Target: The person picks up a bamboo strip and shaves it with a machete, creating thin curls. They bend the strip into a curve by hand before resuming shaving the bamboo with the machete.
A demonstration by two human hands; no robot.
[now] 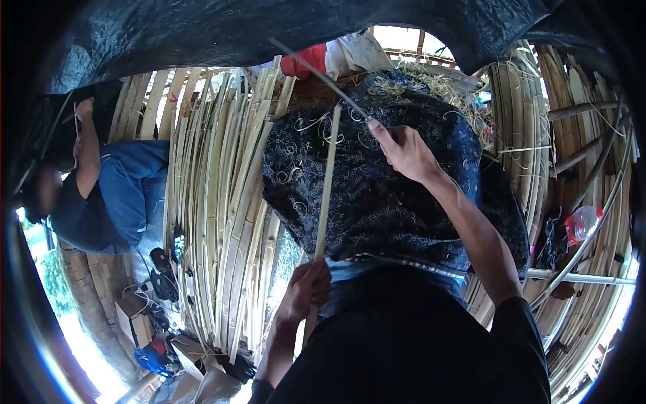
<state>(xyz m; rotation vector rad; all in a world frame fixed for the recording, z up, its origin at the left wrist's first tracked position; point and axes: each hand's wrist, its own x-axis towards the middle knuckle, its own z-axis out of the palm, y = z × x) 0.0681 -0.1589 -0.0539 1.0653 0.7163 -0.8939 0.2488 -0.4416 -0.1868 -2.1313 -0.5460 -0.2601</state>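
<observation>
My left hand (309, 288) is closed round the lower part of a pale bamboo strip (329, 178), which points up and away over my lap. In my right hand (408, 153) is a knife, its fingers wrapped round the handle. The long, narrow knife blade (316, 73) slants up to the left, passing above the far end of the strip. Beneath both lies a dark blue patterned cloth (397, 209) spread over my legs, with thin curled shavings (313, 124) scattered on it.
Split bamboo slats (225, 195) form the floor on the left. Another person (118, 188) sits there, arms raised. Boxes and bags (192, 357) lie at lower left, a plastic bottle (583, 225) at right. A heap of shavings (437, 81) lies beyond the cloth; dark sheeting (202, 34) hangs above.
</observation>
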